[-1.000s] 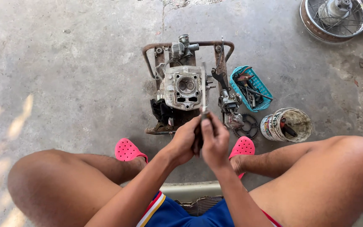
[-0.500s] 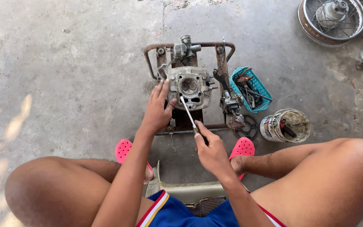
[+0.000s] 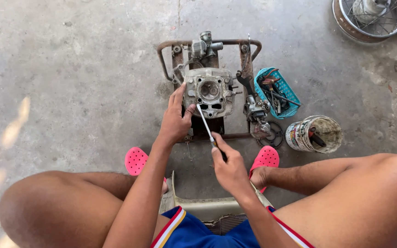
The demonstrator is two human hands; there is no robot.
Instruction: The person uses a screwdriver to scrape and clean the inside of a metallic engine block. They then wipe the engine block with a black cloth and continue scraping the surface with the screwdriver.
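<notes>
The left hand [image 3: 174, 120] lies spread against the left side of a grey cast-metal engine cylinder head [image 3: 209, 92], fingers loosely extended along its edge and thumb pressed on its lower left corner, so the grip is open and bracing rather than clasped around anything. The right hand [image 3: 228, 167] is closed in a fist around the dark handle of a screwdriver [image 3: 206, 124], whose thin bright metal shaft slants up and to the left until its tip meets the lower face of the cylinder head, just beside the left thumb. The cylinder head is a blocky, dull aluminium piece with a round bore and several smaller holes on its upper face, its surface grimy and pitted; it sits on a rusty brown tubular metal frame [image 3: 207, 43] standing on the rough, stained concrete floor [image 3: 70, 69], straight ahead of the person between the 2 pink perforated clogs [image 3: 136, 160]. Just to the right of the frame lies a teal plastic mesh basket [image 3: 291, 98] filled with dark tools, and near it a dirty round can [image 3: 315, 134] with an open top. A spoked metal wheel [image 3: 371, 18] lies well apart in the upper right corner. The person sits low, bare knees wide, in blue shorts with red and white trim.
</notes>
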